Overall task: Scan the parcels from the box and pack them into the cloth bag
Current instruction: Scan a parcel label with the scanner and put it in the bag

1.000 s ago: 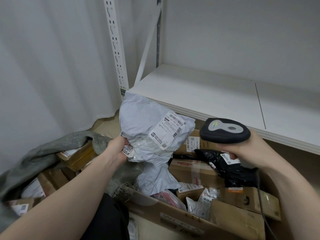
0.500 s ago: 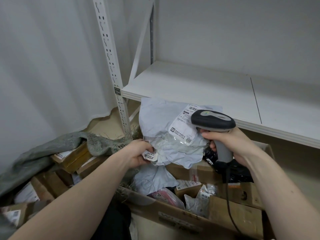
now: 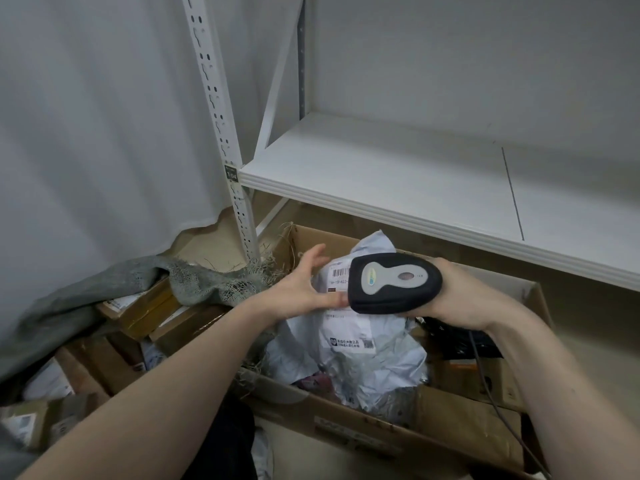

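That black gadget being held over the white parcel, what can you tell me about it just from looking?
It is a handheld barcode scanner, with a rounded black head that looks like matte plastic and a light grey inlay on top bearing a small oval button. The right hand grips it from the side; its handle is hidden. A dark cable trails down from beneath the hand. The head sits just over the white parcel's shipping label, close to the left hand.

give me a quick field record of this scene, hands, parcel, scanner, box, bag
left hand: fingers spread, thumb touching the parcel's label
right hand: grips the scanner
scanner: dark, corded, held over the label
parcel: pale crumpled mailer, over the box
box: open cardboard, more parcels inside
cloth bag: grey-green, at left, holding brown cartons
shelf: white, behind the box
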